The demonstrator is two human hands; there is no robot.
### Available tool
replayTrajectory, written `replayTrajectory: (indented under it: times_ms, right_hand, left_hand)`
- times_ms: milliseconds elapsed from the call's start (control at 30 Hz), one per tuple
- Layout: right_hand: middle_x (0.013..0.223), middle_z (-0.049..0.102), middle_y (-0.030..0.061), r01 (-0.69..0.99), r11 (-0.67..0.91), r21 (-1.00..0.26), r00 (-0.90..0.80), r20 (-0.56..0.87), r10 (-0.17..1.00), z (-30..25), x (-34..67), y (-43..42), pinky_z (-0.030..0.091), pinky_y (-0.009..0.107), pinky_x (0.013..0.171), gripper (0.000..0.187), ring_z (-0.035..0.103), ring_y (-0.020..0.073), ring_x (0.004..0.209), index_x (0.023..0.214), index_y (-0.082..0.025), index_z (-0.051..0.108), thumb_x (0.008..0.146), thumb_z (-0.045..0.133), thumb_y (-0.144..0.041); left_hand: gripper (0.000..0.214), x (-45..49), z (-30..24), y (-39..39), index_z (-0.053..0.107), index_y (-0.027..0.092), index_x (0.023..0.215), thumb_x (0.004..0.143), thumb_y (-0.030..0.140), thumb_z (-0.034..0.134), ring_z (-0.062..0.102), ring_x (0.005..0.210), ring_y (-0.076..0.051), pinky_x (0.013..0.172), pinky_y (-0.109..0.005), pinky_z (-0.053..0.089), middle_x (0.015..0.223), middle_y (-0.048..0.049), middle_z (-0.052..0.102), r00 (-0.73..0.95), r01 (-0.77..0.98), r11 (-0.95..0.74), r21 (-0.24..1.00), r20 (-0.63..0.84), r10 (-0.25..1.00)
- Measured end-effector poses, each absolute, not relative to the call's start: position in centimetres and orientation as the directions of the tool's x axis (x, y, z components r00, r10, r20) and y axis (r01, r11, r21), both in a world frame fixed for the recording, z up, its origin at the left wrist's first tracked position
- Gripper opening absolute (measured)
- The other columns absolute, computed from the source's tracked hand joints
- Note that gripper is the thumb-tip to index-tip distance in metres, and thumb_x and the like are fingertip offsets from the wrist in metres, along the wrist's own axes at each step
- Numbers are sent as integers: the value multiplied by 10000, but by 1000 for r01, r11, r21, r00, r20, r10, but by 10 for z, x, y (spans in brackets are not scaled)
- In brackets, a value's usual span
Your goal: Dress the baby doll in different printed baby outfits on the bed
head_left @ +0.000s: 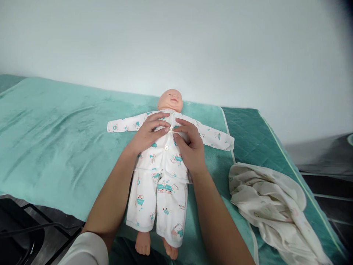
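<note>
A baby doll [170,99] lies on its back on a teal towel [63,147], dressed in a white printed shirt [165,154] and matching trousers [157,206]. Both my hands rest on the doll's chest. My left hand [150,132] pinches the left edge of the shirt front at its upper button. My right hand [190,145] pinches the right edge at the same spot. A lower button [166,148] shows between the hands. The sleeves lie spread out to both sides.
A crumpled cream cloth [273,198] lies to the right of the doll on a quilted green cover [248,129]. A pale wall stands behind the bed. A dark chair [19,235] sits at the lower left, by the bed's front edge.
</note>
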State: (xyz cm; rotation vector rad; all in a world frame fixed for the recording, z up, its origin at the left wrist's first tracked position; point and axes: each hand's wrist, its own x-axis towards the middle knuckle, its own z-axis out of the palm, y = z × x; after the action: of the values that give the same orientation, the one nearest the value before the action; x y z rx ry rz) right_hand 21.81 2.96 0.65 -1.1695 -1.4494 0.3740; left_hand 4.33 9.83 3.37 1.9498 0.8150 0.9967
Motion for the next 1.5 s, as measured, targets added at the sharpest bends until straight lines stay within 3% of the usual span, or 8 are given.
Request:
replayTrajectory:
  times_ms: [233, 433, 600, 767, 1500]
  right_hand:
    - [1290, 726, 71, 470, 402, -786, 289, 568, 771, 8, 213, 21, 601, 478, 911, 142, 696, 251, 1123, 969, -292, 790, 955, 649, -305]
    - [1290, 738, 38, 505, 451, -736, 247, 623, 742, 7, 214, 23, 553, 542, 1051, 201, 672, 261, 1200, 1054, -354, 820, 962, 655, -286]
    - [1296, 745, 10, 545, 501, -672, 145, 664, 733, 10, 214, 24, 526, 587, 1083, 256, 643, 266, 1254, 1101, -397, 811, 971, 634, -265]
    - [1291, 749, 8, 528, 491, -693, 154, 646, 747, 11, 213, 24, 527, 584, 1095, 251, 648, 259, 1254, 1089, -387, 814, 974, 631, -258]
    - [1196, 787, 42, 611, 514, -602, 148, 724, 673, 10, 214, 21, 618, 564, 981, 231, 721, 284, 1134, 1072, -342, 832, 993, 618, -304]
  left_hand:
    - [108, 41, 33, 100, 761, 276, 1008, 953, 295, 670, 480, 1490, -236, 1282, -493, 368, 1519, -38, 600, 511, 161, -479, 863, 342, 789]
    - [105, 40, 30, 102, 764, 274, 995, 936, 324, 692, 482, 1494, -242, 1283, -497, 372, 1522, -42, 599, 510, 115, -454, 884, 339, 790]
    - [105, 40, 30, 103, 768, 281, 973, 931, 353, 704, 482, 1495, -242, 1286, -504, 371, 1519, -31, 604, 500, 123, -448, 886, 335, 799]
    - [89, 40, 30, 102, 766, 283, 957, 924, 350, 717, 475, 1502, -246, 1280, -497, 378, 1514, -27, 610, 500, 139, -462, 876, 340, 797]
    - [78, 40, 31, 103, 770, 285, 959, 914, 335, 731, 499, 1482, -242, 1265, -506, 384, 1503, -34, 619, 510, 116, -463, 879, 347, 787]
